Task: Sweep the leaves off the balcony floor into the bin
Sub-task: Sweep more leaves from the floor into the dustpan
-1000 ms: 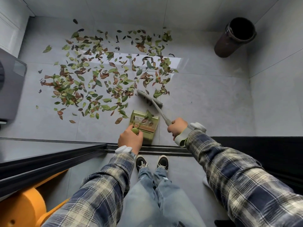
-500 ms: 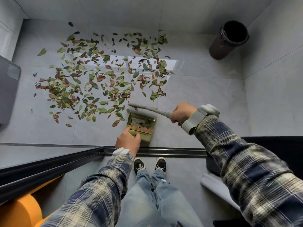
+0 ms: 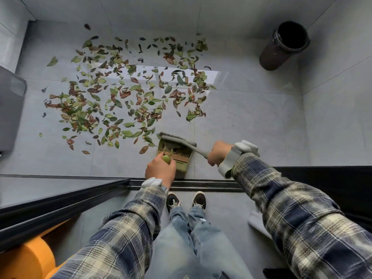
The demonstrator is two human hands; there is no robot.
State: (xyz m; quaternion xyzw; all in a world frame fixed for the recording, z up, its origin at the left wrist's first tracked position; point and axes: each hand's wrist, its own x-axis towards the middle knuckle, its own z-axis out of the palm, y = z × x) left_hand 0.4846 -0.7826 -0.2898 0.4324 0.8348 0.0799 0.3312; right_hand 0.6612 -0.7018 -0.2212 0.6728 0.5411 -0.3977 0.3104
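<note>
Leaves [image 3: 80, 115] across grey floor [image 3: 251, 121], brush [image 3: 177, 138] at dustpan [image 3: 182, 168] mouth

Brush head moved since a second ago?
Yes. The brush has swept back toward the door track, from among the leaves to the mouth of the dustpan, which stayed put.

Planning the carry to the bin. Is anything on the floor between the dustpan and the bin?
Nothing visible. The tile between the dustpan in the left hand and the bin in the far right corner is bare; the leaves lie left of that path. The right hand holds the brush at the pan's mouth.
</note>
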